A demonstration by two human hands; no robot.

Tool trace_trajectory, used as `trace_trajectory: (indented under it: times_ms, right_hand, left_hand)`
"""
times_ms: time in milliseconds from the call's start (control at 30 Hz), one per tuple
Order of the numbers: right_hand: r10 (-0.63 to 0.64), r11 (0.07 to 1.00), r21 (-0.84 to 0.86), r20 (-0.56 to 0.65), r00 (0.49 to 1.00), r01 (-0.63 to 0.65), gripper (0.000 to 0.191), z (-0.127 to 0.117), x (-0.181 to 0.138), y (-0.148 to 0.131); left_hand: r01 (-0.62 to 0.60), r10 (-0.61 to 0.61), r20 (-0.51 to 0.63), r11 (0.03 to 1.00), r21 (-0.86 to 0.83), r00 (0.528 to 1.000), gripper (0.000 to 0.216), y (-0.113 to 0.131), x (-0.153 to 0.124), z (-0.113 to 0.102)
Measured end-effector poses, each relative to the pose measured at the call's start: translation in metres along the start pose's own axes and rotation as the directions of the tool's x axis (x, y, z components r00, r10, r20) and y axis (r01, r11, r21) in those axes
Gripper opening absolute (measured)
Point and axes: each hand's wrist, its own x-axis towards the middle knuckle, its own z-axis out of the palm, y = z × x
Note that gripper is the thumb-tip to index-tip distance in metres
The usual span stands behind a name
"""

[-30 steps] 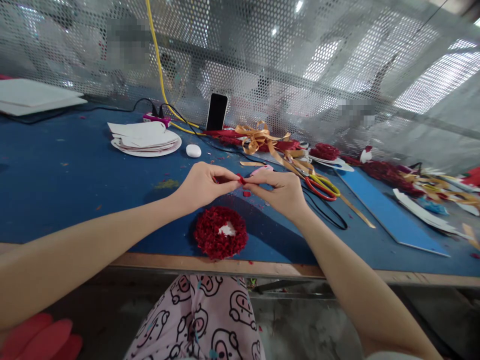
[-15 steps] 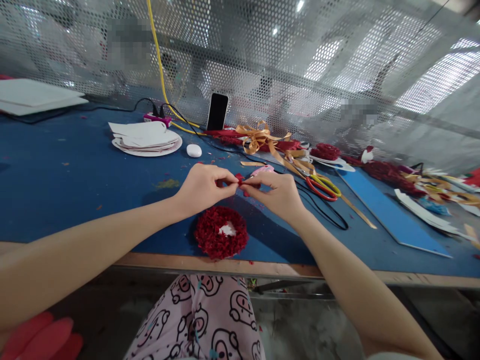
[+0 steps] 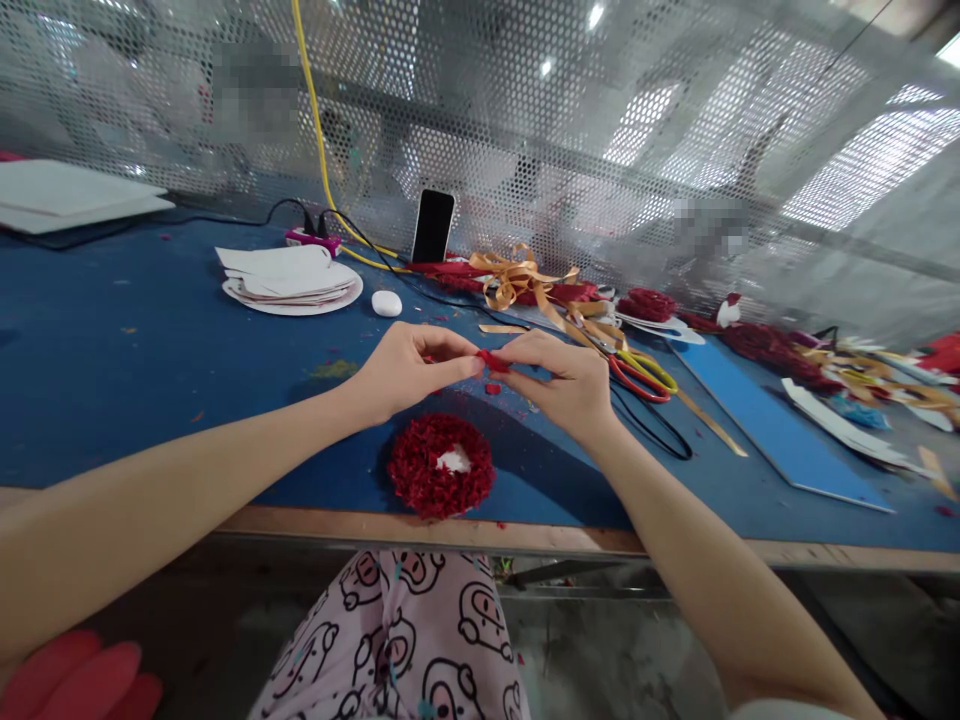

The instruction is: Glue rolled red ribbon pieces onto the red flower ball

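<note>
Between my two hands is a small piece of red material [image 3: 492, 360], pinched at the fingertips; its exact kind is too small to make out. My left hand [image 3: 405, 372] is closed on it from the left, thumb against forefinger. From the right, my right hand [image 3: 564, 380] grips it in the same kind of pinch. A small red scrap [image 3: 493, 389] lies on the blue table just below the fingers. Nearer to me, close to the table edge, rests a round dark red ruffled rosette [image 3: 441, 468] with a white centre showing.
Scissors [image 3: 642, 378] with red and yellow handles lie right of my hands, beside a black cable. Behind are gold ribbon [image 3: 517, 275], a phone [image 3: 433, 226] propped upright, a white case [image 3: 386, 303] and stacked white card pieces [image 3: 289, 280]. A blue board [image 3: 780, 425] lies at right.
The red piece shows more between my fingertips, and my right hand has shifted slightly right. The pink object behind my right hand no longer shows. The rosette has stayed in place.
</note>
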Motion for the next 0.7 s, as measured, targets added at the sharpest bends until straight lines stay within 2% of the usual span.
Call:
trace_trajectory:
  times_ms: [167, 400, 700]
  right_hand:
    - [-0.078, 0.997, 0.006, -0.008, 0.997, 0.078, 0.027, -0.001, 0.000, 0.000]
    - [-0.067, 0.998, 0.019, -0.003, 0.998, 0.067, 0.025, 0.000, -0.001, -0.001]
    - [-0.031, 0.999, 0.019, 0.007, 0.999, 0.031, 0.018, 0.001, 0.001, -0.004]
  left_hand:
    - [-0.026, 0.026, 0.016, 1.000, 0.009, 1.000, 0.032, -0.003, 0.000, 0.000]
    - [-0.104, 0.102, 0.025, 0.990, 0.094, 0.995, 0.025, 0.002, -0.001, 0.000]
    - [-0.203, 0.207, 0.018, 0.933, 0.297, 0.978, 0.016, 0.011, -0.004, 0.000]
